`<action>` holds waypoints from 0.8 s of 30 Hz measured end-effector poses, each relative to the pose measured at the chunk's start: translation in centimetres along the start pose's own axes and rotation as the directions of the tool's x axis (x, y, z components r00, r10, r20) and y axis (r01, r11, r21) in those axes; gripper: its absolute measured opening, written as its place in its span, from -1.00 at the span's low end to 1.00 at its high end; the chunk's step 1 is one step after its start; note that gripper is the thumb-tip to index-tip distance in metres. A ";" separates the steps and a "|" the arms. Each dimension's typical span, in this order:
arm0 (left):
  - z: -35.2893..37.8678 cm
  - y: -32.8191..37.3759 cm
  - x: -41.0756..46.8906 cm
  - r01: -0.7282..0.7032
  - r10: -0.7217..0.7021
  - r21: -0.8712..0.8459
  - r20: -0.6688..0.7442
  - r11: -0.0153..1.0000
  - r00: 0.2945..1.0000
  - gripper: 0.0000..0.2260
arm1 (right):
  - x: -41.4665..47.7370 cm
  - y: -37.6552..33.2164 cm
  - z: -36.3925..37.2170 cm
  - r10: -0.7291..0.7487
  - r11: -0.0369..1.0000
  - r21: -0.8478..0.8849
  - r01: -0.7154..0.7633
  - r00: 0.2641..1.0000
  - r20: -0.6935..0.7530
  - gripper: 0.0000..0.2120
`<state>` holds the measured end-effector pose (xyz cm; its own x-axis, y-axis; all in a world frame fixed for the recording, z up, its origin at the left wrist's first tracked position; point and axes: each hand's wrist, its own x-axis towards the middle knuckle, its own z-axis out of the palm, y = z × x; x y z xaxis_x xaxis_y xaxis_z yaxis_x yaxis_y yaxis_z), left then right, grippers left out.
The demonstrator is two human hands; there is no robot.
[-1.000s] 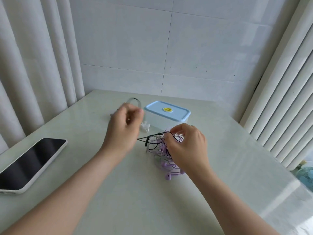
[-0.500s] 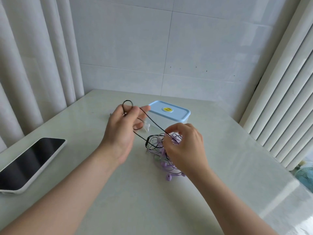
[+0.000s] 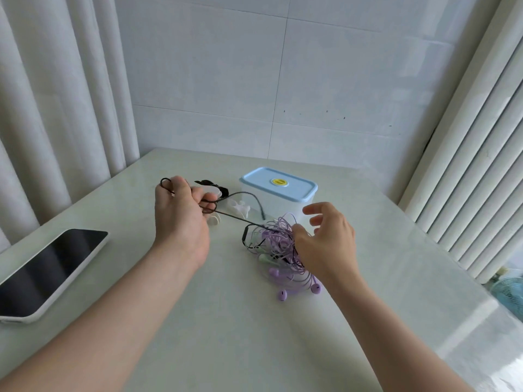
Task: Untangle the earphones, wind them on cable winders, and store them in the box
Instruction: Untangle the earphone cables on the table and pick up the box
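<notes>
On the worktop [image 3: 226, 321], just in front of the lidded box [image 3: 278, 190], the earphones tangle [image 3: 278, 244] sits under the right hand [image 3: 325, 244]. Its fingers are loose and spread, and the thumb is maybe hooked in a strand, hard to tell. The left hand [image 3: 181, 219] pinches the black cable [image 3: 235, 218], drawn taut out of the knot. I'd pull slow and low, pin the purple mess down, and feed slack rather than yank. The winders [image 3: 240, 207] lie close by.
</notes>
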<state>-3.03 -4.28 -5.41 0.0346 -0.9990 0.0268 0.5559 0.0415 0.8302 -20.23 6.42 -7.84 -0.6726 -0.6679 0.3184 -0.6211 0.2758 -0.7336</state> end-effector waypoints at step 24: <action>-1.0 -2.1 -2.7 -0.606 0.130 0.746 0.653 -0.276 0.746 -0.63 | -0.7 -1.6 -0.4 0.022 0.983 0.179 -0.052 0.986 0.167 -0.82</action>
<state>-3.47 -1.65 -7.78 -0.4445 -0.7489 0.4916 -0.7942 0.5833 0.1704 -18.90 6.77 -6.63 -0.6092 -0.7680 0.1976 -0.5035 0.1821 -0.8446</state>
